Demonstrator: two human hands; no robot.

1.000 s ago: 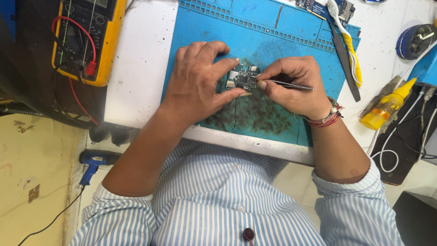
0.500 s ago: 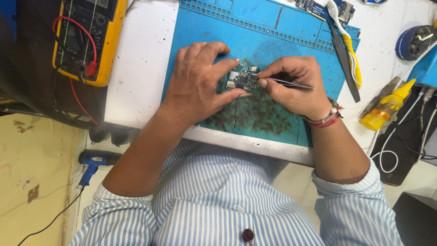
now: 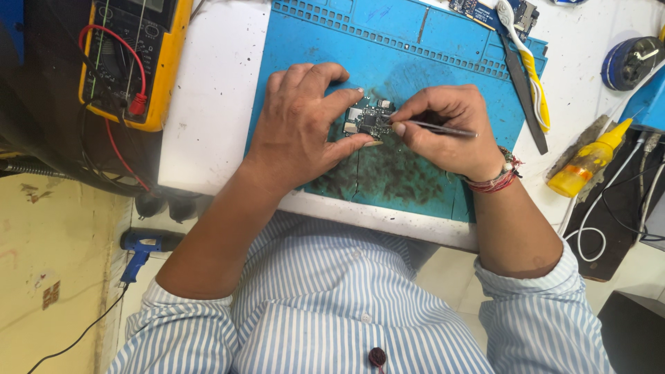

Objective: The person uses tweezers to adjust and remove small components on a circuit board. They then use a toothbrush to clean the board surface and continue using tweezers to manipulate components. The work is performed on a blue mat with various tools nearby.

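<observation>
A small dark circuit board (image 3: pixel 368 119) lies on the blue work mat (image 3: pixel 415 55). My left hand (image 3: pixel 301 128) pins the board down, thumb and forefinger on either side of it. My right hand (image 3: pixel 450 131) pinches thin metal tweezers (image 3: pixel 436 128) whose tips touch the board's right edge. A red thread band sits on my right wrist. The mat under the board is smeared dark.
A yellow multimeter (image 3: pixel 131 55) with red lead sits at the far left. A yellow squeeze bottle (image 3: pixel 589 163), a toothbrush (image 3: pixel 526 62), a dark flat tool (image 3: pixel 523 90), a blue round reel (image 3: pixel 632 61) and white cables (image 3: pixel 603 215) lie at the right. A blue glue gun (image 3: pixel 138 253) lies on the floor.
Both hands stay on the board; the tweezers' tips shift only slightly over it.
</observation>
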